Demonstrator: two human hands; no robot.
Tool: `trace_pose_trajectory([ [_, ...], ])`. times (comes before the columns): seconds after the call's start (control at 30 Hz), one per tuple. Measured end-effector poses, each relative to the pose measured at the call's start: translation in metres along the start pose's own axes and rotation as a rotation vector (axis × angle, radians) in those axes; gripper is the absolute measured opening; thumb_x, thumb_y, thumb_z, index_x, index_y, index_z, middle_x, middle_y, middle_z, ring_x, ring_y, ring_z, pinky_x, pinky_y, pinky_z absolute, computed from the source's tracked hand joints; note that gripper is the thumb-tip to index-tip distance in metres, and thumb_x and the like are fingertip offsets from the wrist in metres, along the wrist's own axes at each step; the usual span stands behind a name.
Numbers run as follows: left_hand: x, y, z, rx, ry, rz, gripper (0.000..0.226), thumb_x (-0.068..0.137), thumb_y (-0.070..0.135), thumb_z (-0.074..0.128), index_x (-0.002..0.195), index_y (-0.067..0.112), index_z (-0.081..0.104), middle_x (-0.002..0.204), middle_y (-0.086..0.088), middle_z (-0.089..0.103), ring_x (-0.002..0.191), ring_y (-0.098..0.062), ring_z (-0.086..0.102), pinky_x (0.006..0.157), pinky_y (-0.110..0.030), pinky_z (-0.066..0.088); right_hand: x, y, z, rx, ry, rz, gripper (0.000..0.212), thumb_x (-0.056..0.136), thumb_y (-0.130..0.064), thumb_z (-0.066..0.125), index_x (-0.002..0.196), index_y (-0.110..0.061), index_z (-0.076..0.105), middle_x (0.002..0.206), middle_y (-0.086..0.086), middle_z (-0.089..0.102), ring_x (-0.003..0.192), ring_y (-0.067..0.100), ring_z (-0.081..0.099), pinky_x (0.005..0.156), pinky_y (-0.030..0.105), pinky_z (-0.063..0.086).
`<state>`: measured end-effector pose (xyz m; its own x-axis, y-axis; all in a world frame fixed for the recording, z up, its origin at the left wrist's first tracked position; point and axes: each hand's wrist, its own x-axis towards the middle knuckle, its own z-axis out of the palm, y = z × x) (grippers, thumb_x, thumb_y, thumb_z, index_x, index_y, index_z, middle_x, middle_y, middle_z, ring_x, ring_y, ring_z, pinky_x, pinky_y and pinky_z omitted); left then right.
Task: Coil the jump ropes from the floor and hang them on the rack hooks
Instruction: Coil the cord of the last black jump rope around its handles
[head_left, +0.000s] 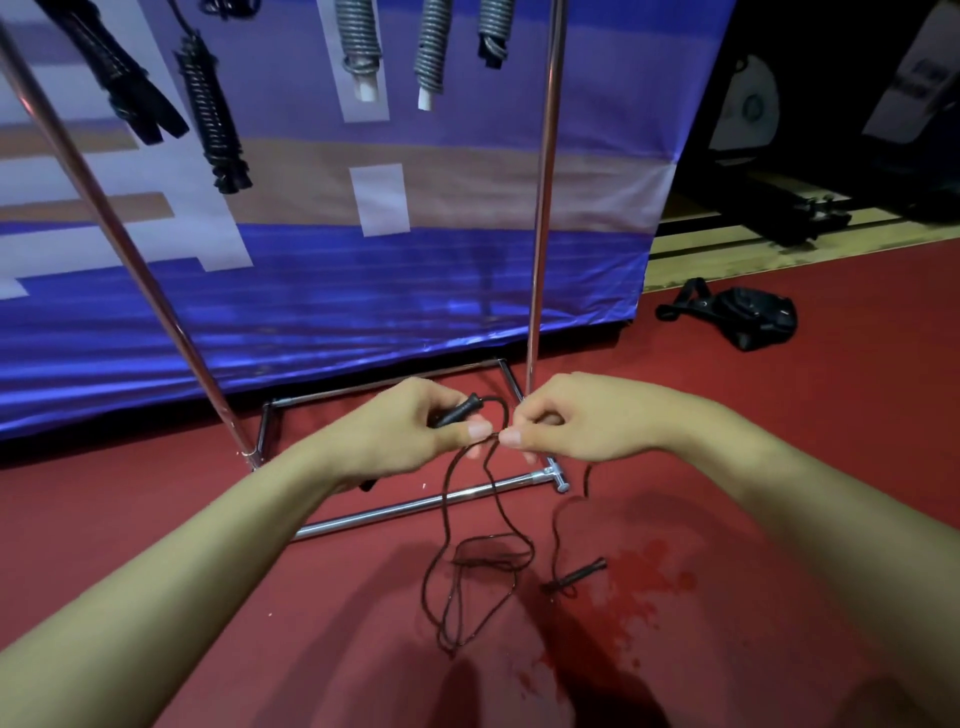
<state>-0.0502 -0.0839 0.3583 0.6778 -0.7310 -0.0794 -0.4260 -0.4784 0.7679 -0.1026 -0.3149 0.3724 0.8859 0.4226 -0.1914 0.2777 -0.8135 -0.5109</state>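
Red floor (779, 467); both hands (410, 426) on rope (447, 509).

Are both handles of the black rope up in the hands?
No, the left hand holds one handle, but the other handle lies on the red floor.

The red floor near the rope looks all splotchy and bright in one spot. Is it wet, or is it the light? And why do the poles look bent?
Head view: the bright red patch beside the loose handle could be light or a stain, I can't tell; dark shadows fall below it. Head view: the rack poles lean and bow because of the wide-angle lens. Head view: the blue banner shows glossy glare.
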Motion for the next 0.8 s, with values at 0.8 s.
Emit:
trace_pose_trajectory([
  [0.8,-0.003,-0.010,-0.006,-0.222,-0.059,-0.035,0.022,0.085,0.040,0.080,0.100,0.024,0.079,0.072,0.001,0.055,0.054,-0.011,0.037,0.049,-0.025,0.033,0.001,-0.009,0.003,-0.030,0.186,-0.128,0.034,0.105,-0.041,0.051,0.079,-0.026,0.067,0.062,-0.011,0.056,0.058,0.008,0.048,0.059,0.018,0.038],
])
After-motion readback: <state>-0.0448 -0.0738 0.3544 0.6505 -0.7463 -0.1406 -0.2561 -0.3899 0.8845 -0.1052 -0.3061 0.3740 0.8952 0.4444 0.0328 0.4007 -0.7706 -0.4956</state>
